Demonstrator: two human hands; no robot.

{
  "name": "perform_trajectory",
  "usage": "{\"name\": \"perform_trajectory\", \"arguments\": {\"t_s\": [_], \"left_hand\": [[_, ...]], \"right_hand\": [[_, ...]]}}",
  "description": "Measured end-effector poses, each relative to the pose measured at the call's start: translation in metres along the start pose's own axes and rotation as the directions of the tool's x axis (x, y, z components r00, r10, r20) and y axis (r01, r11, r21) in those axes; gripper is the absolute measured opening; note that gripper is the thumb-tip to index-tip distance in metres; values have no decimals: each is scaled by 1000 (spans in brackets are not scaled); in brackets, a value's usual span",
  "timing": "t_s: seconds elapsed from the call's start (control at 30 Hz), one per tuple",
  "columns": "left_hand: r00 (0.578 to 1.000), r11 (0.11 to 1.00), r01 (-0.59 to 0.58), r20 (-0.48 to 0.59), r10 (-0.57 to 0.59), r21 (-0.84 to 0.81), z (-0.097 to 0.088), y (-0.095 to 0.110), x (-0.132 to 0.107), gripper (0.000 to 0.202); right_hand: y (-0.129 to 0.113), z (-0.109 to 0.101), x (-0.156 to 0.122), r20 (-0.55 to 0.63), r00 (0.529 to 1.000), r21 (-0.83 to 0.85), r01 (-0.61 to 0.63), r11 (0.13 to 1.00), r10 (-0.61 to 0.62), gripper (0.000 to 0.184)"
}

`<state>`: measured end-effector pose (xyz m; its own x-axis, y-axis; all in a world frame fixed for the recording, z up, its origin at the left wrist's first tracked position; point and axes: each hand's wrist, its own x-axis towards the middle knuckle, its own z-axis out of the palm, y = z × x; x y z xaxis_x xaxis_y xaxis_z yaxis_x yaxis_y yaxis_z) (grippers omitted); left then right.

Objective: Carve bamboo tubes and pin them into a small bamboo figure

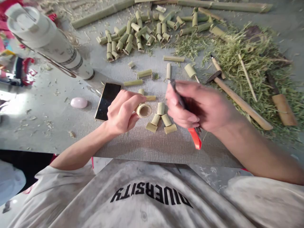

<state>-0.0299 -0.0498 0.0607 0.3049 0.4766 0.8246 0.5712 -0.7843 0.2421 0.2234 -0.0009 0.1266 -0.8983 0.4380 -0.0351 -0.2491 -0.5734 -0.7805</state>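
Note:
My left hand (122, 112) is closed around a short hollow bamboo tube (143, 110), its open end facing me. My right hand (197, 106) grips a knife (194, 137) with a red handle that sticks out below the palm; its dark blade points up past my fingers, close to the tube. Several short cut bamboo pieces (161, 120) lie on the table just below and between the two hands.
A black phone (108, 100) lies left of my left hand, a pink egg-shaped stone (79, 102) beyond it. A white flask (47, 41) lies at far left. A heap of bamboo sections (137, 34) is at the back, green shavings (249, 63), a hammer (237, 99) and wooden handles at right.

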Motion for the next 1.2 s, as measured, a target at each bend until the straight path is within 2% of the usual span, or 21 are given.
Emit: {"name": "perform_trajectory", "arguments": {"t_s": [0.17,0.23,0.27,0.3,0.33,0.37,0.4,0.43,0.47,0.5,0.53,0.63,0.8,0.87,1.07,1.13,1.2], "left_hand": [[1000,999,-13,8,13,-41,-1,6,1,33],[989,980,144,36,-140,-139,-2,11,1,32],[963,934,270,81,-259,-233,-2,14,1,33],[914,848,405,151,-376,-341,-2,18,1,36],[854,730,520,234,-465,-444,-1,21,1,39],[796,597,599,319,-514,-534,0,24,2,40],[750,465,648,397,-529,-603,0,26,2,40],[715,346,676,464,-523,-651,1,29,3,38],[688,247,690,511,-515,-680,1,31,3,36],[668,165,697,548,-504,-698,1,33,4,34],[652,100,700,575,-494,-707,1,35,5,33],[621,4,708,619,-481,-706,0,38,5,36],[594,-28,724,643,-484,-689,1,40,0,41],[582,-38,733,655,-482,-679,1,40,-2,41],[649,-84,667,633,-423,-740,3,43,-1,28],[632,-72,685,640,-437,-725,3,43,-1,29],[594,-38,728,658,-462,-684,3,42,-2,36]], "right_hand": [[-13,4,-2,-68,998,-115,-1,993,-7,32],[-13,4,-3,-100,994,-201,14,980,-35,33],[-12,5,-3,-125,989,-285,43,958,-82,33],[-11,5,-4,-154,977,-413,73,908,-149,33],[-10,7,-5,-168,957,-578,99,810,-236,32],[-9,8,-7,-161,932,-753,96,651,-324,32],[-7,10,-8,-121,910,-893,74,443,-396,31],[-6,11,-9,-64,900,-972,40,230,-430,30],[-5,13,-10,-3,904,-998,22,53,-427,29],[-4,14,-11,50,912,-997,25,-68,-406,29],[-3,16,-11,92,921,-990,44,-134,-378,30],[-1,19,-12,154,939,-976,96,-195,-307,30],[-3,24,-15,274,922,-906,152,-396,-274,25],[-3,25,-16,299,916,-883,159,-442,-268,25],[1,25,-18,287,914,-886,140,-443,-287,27],[1,24,-18,282,913,-885,129,-447,-295,27],[2,23,-18,267,916,-888,114,-445,-299,25]]}}
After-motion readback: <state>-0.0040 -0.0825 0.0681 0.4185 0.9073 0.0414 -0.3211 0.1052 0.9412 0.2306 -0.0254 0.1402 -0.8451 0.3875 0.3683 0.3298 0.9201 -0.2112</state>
